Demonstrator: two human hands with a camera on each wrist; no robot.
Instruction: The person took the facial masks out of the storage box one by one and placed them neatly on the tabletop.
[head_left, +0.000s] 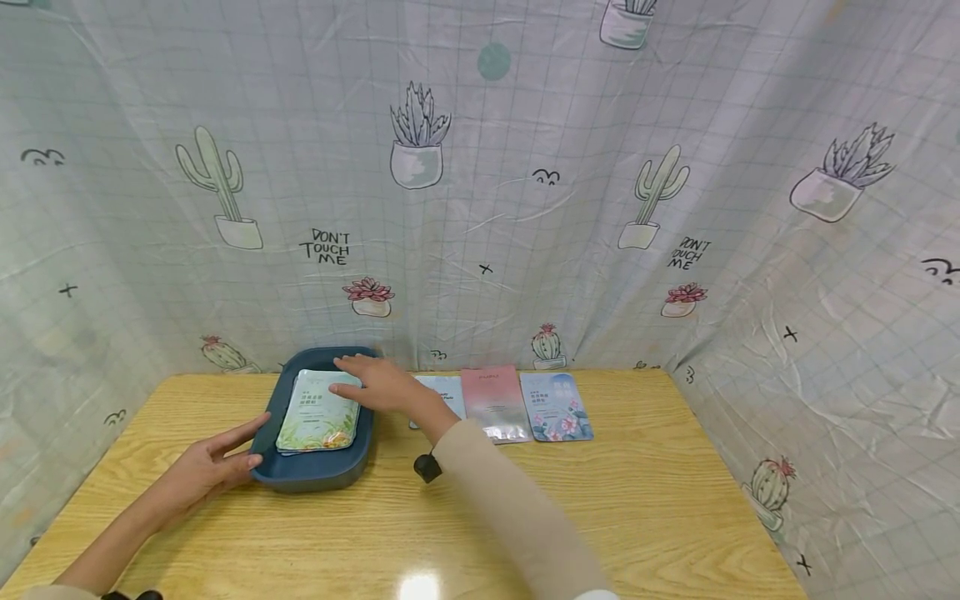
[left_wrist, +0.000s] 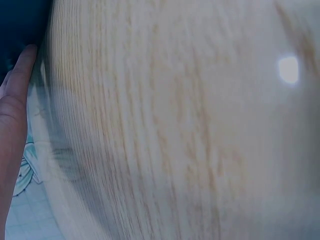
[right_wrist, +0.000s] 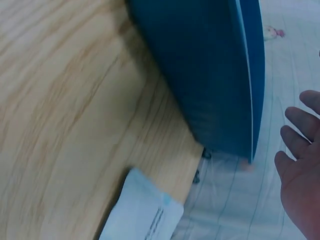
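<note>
A dark blue plastic bin point(head_left: 315, 482) stands at the left of the table, with a small stack of face mask packets point(head_left: 318, 417) in it; the top one is pale green with a leafy print. My left hand point(head_left: 198, 475) touches the bin's left side near the front corner, fingers extended and thumb at the rim. Over the bin's right rim reaches my right hand point(head_left: 382, 383), its fingers above the packets. The right wrist view shows that hand point(right_wrist: 305, 155) with fingers spread and nothing held, beside the bin's wall point(right_wrist: 200, 65).
Right of the bin, three more packets lie in a row at the table's back: a light blue one point(head_left: 442, 387) partly behind my right forearm, a pink-silver one point(head_left: 491, 396) and a blue floral one point(head_left: 557, 407). A cactus-print curtain point(head_left: 480, 208) borders the wooden table point(head_left: 637, 500).
</note>
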